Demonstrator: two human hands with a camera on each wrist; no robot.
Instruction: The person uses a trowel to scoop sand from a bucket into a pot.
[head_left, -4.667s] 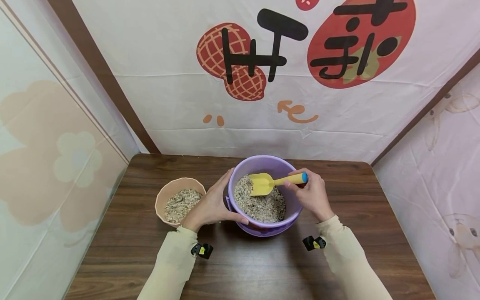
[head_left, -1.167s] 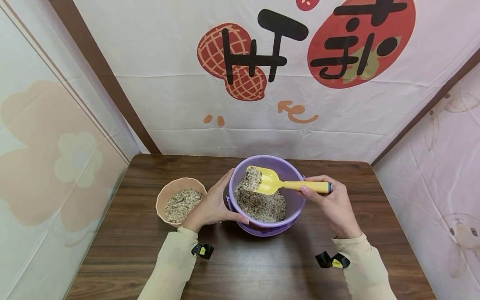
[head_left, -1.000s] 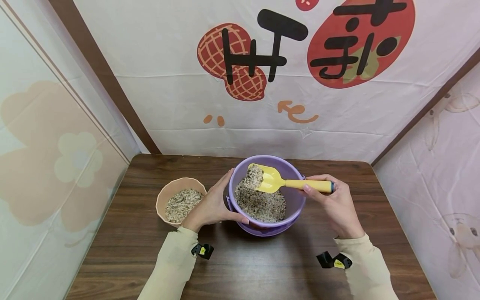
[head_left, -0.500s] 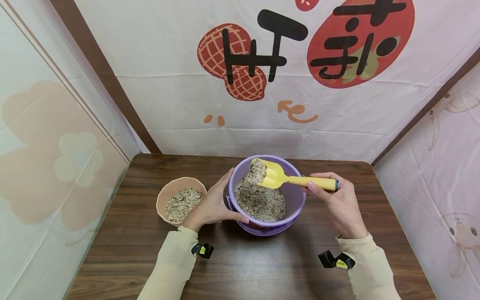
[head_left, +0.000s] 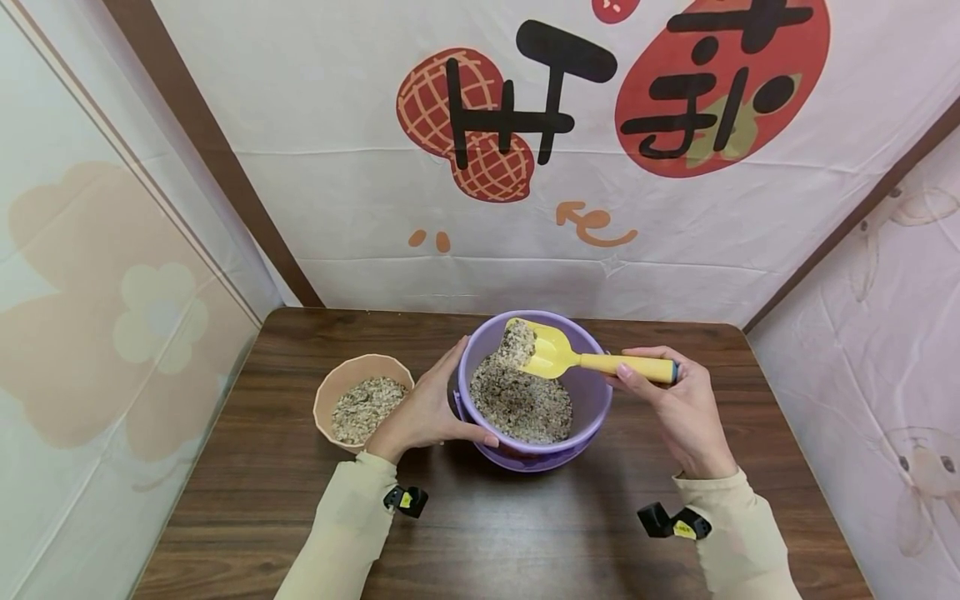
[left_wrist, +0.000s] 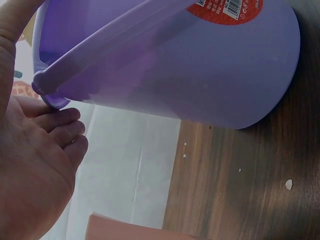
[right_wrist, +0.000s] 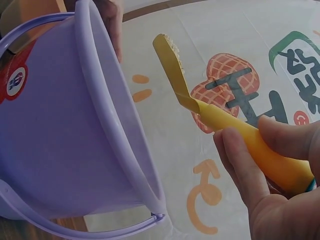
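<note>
A lilac bucket (head_left: pixel 589 400) stands on the table, holding mixed pale and brown flakes (head_left: pixel 521 412). At its left side my left hand (head_left: pixel 423 415) grips it, thumb along the near rim and fingers around the far side. My right hand (head_left: pixel 686 412) pinches the handle of a yellow toy shovel (head_left: pixel 551 350) between thumb and fingers. The shovel's blade, with a small heap of flakes near its tip, hangs over the bucket opening. In the right wrist view the blade (right_wrist: pixel 170 67) appears raised beyond the bucket rim.
Left of the bucket, partly behind my left hand, is a peach bowl (head_left: pixel 336 385) with similar flakes. The bucket's handle (right_wrist: pixel 65 222) hangs down along its side. A few loose flakes (left_wrist: pixel 289 184) lie on the wooden table (head_left: pixel 300 533). A printed cloth (head_left: pixel 360 200) hangs behind.
My right hand has drawn the shovel back to the right and up from the flakes, now carrying some on its blade. Over the last half second little moves. The left hand stays put.
</note>
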